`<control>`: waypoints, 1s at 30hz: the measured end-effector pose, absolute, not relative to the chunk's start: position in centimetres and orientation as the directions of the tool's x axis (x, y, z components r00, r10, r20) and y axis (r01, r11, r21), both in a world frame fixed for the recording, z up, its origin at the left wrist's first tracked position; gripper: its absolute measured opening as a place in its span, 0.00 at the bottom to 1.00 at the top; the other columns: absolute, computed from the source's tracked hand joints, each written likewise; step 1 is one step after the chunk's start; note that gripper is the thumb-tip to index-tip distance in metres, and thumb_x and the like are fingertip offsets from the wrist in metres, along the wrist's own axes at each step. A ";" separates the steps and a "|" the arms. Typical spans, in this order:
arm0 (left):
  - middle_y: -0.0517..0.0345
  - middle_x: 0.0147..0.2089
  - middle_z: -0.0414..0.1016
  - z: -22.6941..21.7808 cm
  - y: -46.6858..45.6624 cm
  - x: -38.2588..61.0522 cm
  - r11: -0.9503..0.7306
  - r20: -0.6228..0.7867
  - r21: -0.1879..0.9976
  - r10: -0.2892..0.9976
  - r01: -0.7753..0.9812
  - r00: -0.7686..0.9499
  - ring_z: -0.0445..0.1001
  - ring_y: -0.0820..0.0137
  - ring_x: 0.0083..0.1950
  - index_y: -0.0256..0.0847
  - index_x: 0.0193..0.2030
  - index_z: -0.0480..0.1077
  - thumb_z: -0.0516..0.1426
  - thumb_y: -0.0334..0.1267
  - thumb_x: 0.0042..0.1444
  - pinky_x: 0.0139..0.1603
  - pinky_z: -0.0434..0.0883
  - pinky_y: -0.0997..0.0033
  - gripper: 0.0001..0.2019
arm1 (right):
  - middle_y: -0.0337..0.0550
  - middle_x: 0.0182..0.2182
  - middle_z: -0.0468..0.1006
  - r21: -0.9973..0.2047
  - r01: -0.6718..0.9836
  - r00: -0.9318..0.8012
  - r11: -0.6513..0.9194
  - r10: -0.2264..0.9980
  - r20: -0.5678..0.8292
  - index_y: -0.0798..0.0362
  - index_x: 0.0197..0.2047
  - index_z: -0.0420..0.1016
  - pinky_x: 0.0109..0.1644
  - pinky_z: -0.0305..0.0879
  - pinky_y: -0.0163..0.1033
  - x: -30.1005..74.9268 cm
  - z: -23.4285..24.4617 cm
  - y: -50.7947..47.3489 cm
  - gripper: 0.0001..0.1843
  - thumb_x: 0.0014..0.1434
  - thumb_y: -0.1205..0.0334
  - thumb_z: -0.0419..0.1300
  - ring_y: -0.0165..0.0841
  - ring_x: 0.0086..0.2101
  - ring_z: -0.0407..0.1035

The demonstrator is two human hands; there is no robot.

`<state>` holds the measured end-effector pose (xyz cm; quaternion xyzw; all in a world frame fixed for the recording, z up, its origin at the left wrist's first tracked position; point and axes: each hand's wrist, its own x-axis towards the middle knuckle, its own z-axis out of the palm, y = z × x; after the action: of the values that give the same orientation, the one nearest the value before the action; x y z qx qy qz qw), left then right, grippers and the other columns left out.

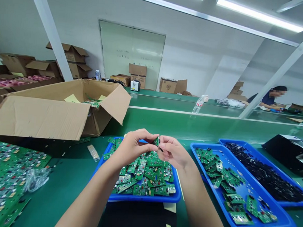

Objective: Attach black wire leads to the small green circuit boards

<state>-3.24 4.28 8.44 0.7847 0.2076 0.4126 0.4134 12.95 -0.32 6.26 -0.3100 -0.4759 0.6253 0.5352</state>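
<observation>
Above a blue tray [146, 198] heaped with small green circuit boards [150, 174], my two hands meet. My left hand [135, 145] pinches one small circuit board [156, 141] between thumb and fingers. Close against it, the fingers of my right hand [173, 152] are closed on a small black part [161, 149]. Whether that part touches the board is hidden by the fingers. To the right lies a second blue tray [243, 167] with more boards. Beyond it, a third blue tray [233, 142] is filled with small black parts [266, 172].
An open cardboard box [38, 117] stands at the left behind panels of joined circuit boards [1, 172] and a crumpled plastic bag [36, 179]. A black box-shaped device [285, 152] sits far right. A bottle [198, 104] stands behind. Another person [267, 98] works at the back right.
</observation>
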 end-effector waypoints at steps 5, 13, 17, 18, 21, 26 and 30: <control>0.51 0.39 0.77 8.5 4.4 -3.2 -0.374 0.365 0.919 0.679 -0.127 0.637 0.75 0.66 0.41 0.37 0.42 0.76 0.64 0.37 0.47 0.42 0.75 0.64 0.14 | 0.28 0.11 0.60 -0.936 -0.334 -0.157 0.113 0.972 0.174 0.52 0.21 0.63 0.18 0.46 0.30 12.7 6.3 -0.4 0.16 0.46 0.54 0.65 0.21 0.14 0.51; 0.54 0.41 0.73 7.9 4.7 -3.4 -0.774 0.611 0.632 0.520 0.027 0.597 0.74 0.71 0.40 0.41 0.49 0.73 0.60 0.32 0.52 0.44 0.76 0.67 0.16 | 0.30 0.13 0.64 -0.962 -0.242 -0.077 0.130 0.985 0.152 0.54 0.23 0.66 0.19 0.50 0.30 13.5 6.8 -1.1 0.14 0.47 0.54 0.65 0.22 0.15 0.56; 0.55 0.37 0.72 7.2 4.7 -2.8 -0.904 0.765 0.418 0.404 0.091 0.501 0.73 0.72 0.36 0.39 0.50 0.72 0.60 0.32 0.51 0.38 0.77 0.70 0.17 | 0.28 0.11 0.59 -0.951 -0.283 -0.057 0.126 0.987 0.148 0.53 0.22 0.65 0.17 0.47 0.29 13.6 6.9 -1.1 0.15 0.47 0.54 0.64 0.21 0.13 0.53; 0.56 0.37 0.71 7.1 4.6 -2.7 -0.907 0.776 0.414 0.395 0.074 0.491 0.72 0.73 0.35 0.39 0.50 0.72 0.60 0.32 0.51 0.37 0.77 0.71 0.17 | 0.27 0.10 0.57 -0.945 -0.313 -0.089 0.098 0.987 0.132 0.53 0.21 0.63 0.16 0.46 0.29 13.6 6.9 -1.0 0.16 0.47 0.54 0.64 0.20 0.12 0.50; 0.57 0.34 0.70 7.0 4.1 -2.3 -0.843 0.731 0.537 0.470 0.008 0.495 0.73 0.74 0.34 0.37 0.47 0.73 0.59 0.31 0.50 0.35 0.78 0.72 0.15 | 0.23 0.09 0.50 -0.941 -0.339 -0.181 0.017 0.980 0.083 0.51 0.20 0.60 0.15 0.40 0.29 13.6 6.7 -0.6 0.16 0.45 0.54 0.62 0.19 0.11 0.41; 0.58 0.33 0.69 7.0 3.3 -1.4 -0.618 0.515 0.786 0.674 0.022 0.530 0.75 0.72 0.34 0.35 0.42 0.75 0.60 0.32 0.46 0.34 0.78 0.72 0.14 | 0.27 0.13 0.55 -0.982 0.054 0.077 0.183 0.979 0.187 0.52 0.20 0.60 0.19 0.41 0.30 13.8 7.1 -1.3 0.08 0.44 0.60 0.57 0.21 0.15 0.44; 0.57 0.32 0.72 6.5 3.4 -0.6 -0.450 0.378 0.893 0.766 0.014 0.521 0.75 0.70 0.33 0.35 0.39 0.75 0.61 0.33 0.43 0.30 0.75 0.74 0.13 | 0.28 0.15 0.55 -0.878 0.439 0.233 0.189 0.920 0.315 0.52 0.21 0.59 0.23 0.44 0.31 13.6 7.7 -2.3 0.05 0.46 0.63 0.53 0.24 0.19 0.49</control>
<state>-0.56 3.35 6.53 0.7443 0.2618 0.4135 0.4544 13.64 -2.28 7.66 -0.5924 -0.5737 0.2333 0.5153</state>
